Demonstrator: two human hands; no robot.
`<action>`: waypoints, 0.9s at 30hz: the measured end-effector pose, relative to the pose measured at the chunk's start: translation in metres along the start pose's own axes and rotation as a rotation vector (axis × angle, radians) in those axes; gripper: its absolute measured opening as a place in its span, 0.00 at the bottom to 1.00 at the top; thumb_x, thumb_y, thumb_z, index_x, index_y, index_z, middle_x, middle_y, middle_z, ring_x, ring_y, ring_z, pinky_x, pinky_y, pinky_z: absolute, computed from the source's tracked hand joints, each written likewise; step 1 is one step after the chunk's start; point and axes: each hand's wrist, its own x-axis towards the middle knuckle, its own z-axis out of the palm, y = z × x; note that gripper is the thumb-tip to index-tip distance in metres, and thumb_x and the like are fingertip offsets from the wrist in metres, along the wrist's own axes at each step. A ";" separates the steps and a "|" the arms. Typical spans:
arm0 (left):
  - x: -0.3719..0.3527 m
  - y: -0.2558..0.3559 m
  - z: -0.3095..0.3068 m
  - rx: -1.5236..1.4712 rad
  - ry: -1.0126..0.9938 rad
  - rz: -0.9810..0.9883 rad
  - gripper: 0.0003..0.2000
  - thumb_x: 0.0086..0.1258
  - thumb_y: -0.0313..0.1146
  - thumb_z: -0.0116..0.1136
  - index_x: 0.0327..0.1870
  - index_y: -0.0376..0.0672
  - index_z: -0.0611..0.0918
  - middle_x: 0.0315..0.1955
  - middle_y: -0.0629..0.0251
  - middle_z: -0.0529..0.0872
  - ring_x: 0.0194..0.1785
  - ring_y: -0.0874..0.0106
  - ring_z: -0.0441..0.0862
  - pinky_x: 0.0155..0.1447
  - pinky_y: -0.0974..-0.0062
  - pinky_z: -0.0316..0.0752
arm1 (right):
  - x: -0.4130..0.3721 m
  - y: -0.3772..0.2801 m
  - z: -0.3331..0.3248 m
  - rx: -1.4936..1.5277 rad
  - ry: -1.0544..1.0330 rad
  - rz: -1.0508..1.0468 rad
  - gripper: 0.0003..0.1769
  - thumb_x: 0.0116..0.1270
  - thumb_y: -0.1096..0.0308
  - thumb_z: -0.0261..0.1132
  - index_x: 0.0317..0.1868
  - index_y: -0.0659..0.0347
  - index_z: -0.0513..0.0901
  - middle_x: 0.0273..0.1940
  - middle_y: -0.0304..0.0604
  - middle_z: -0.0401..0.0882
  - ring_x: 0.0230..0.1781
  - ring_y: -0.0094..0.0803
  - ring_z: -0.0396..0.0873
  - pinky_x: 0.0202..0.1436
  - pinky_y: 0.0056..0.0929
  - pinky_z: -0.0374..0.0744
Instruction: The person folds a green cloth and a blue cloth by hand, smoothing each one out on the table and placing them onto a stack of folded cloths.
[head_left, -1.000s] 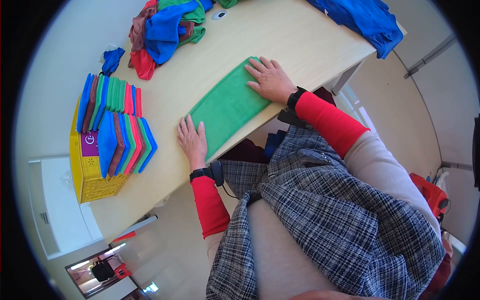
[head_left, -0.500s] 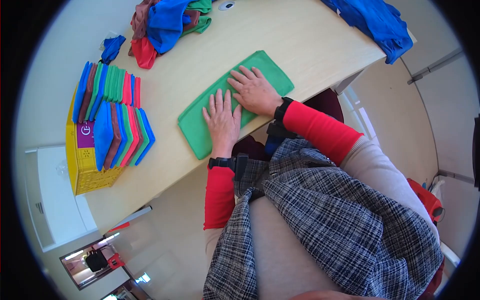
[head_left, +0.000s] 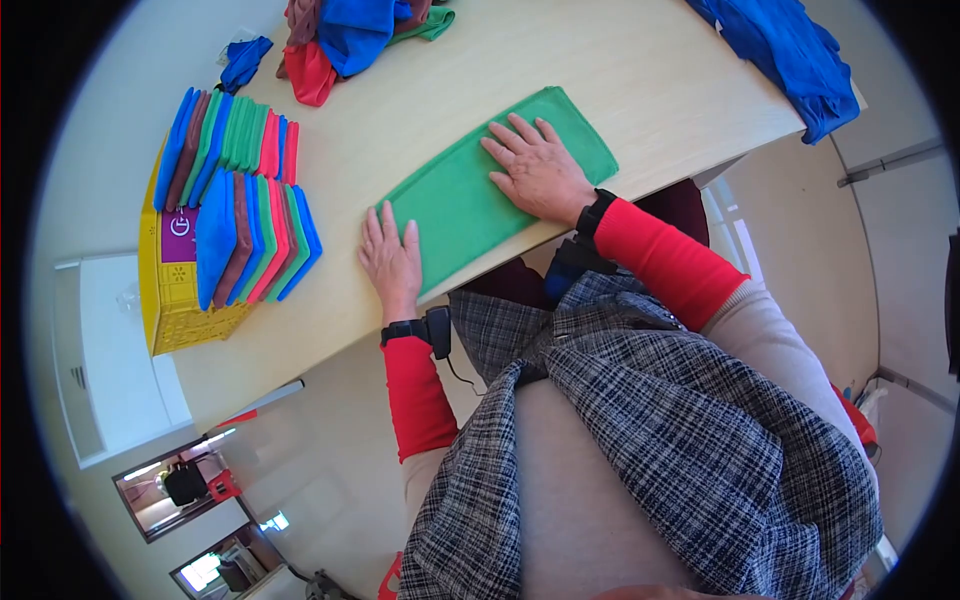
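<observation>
A green cloth (head_left: 465, 205), folded into a long flat rectangle, lies slantwise near the table's front edge. My left hand (head_left: 392, 262) rests at the cloth's left end, fingers stretched out. Toward the right end, my right hand (head_left: 540, 172) lies flat on top with its fingers spread. Neither hand grips anything. Left of the cloth stand folded cloths (head_left: 240, 135) in blue, brown, green and red, packed upright in a yellow basket (head_left: 195, 325). A nearer row of folded cloths (head_left: 258, 240) leans in front of them.
A loose heap of crumpled cloths (head_left: 355, 35) in several colours lies at the table's back. Blue fabric (head_left: 790, 60) hangs over the right corner of the table (head_left: 660, 90). A small blue cloth (head_left: 243, 62) is by the wall at the back left.
My left hand has slid left from the middle of the green cloth to its left end. My right hand stays on the right part. The whole view has shifted slightly.
</observation>
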 end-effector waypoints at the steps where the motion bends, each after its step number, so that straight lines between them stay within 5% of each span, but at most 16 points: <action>1: 0.000 -0.003 -0.002 0.002 0.002 0.004 0.31 0.81 0.55 0.43 0.80 0.50 0.64 0.80 0.57 0.60 0.83 0.54 0.53 0.81 0.46 0.46 | 0.000 0.000 -0.001 -0.003 -0.011 0.000 0.30 0.78 0.51 0.52 0.74 0.56 0.70 0.77 0.45 0.64 0.80 0.46 0.57 0.81 0.53 0.55; 5: -0.001 -0.001 -0.013 0.116 -0.010 -0.129 0.31 0.81 0.53 0.44 0.79 0.48 0.65 0.80 0.56 0.61 0.82 0.54 0.54 0.81 0.46 0.48 | 0.001 -0.001 -0.002 -0.016 -0.031 0.008 0.30 0.79 0.50 0.52 0.74 0.56 0.70 0.77 0.45 0.64 0.80 0.46 0.57 0.81 0.53 0.55; 9: -0.008 0.055 -0.026 0.258 0.129 0.005 0.31 0.80 0.51 0.48 0.79 0.46 0.65 0.80 0.54 0.61 0.82 0.55 0.55 0.81 0.44 0.47 | -0.001 -0.001 -0.001 -0.027 -0.053 0.015 0.30 0.79 0.50 0.51 0.75 0.56 0.70 0.77 0.45 0.64 0.80 0.46 0.57 0.82 0.53 0.55; 11: -0.003 0.089 -0.015 0.042 0.036 0.272 0.30 0.79 0.49 0.50 0.77 0.45 0.67 0.78 0.55 0.64 0.82 0.54 0.56 0.81 0.44 0.47 | 0.000 -0.002 -0.002 -0.024 -0.030 0.016 0.31 0.79 0.49 0.51 0.75 0.55 0.70 0.77 0.45 0.64 0.80 0.46 0.57 0.82 0.53 0.54; 15: 0.001 0.120 0.021 -0.039 0.038 0.378 0.29 0.79 0.50 0.50 0.77 0.46 0.68 0.78 0.56 0.65 0.81 0.54 0.57 0.81 0.44 0.47 | -0.001 0.000 0.002 -0.025 -0.019 0.017 0.31 0.78 0.49 0.52 0.74 0.55 0.71 0.77 0.45 0.65 0.80 0.45 0.57 0.82 0.52 0.54; 27: -0.005 0.081 0.015 0.035 0.010 0.328 0.30 0.82 0.51 0.46 0.81 0.52 0.64 0.80 0.60 0.60 0.83 0.57 0.53 0.83 0.48 0.42 | -0.012 0.048 -0.014 -0.044 0.037 0.032 0.30 0.79 0.48 0.51 0.74 0.56 0.72 0.76 0.46 0.66 0.79 0.46 0.59 0.81 0.48 0.57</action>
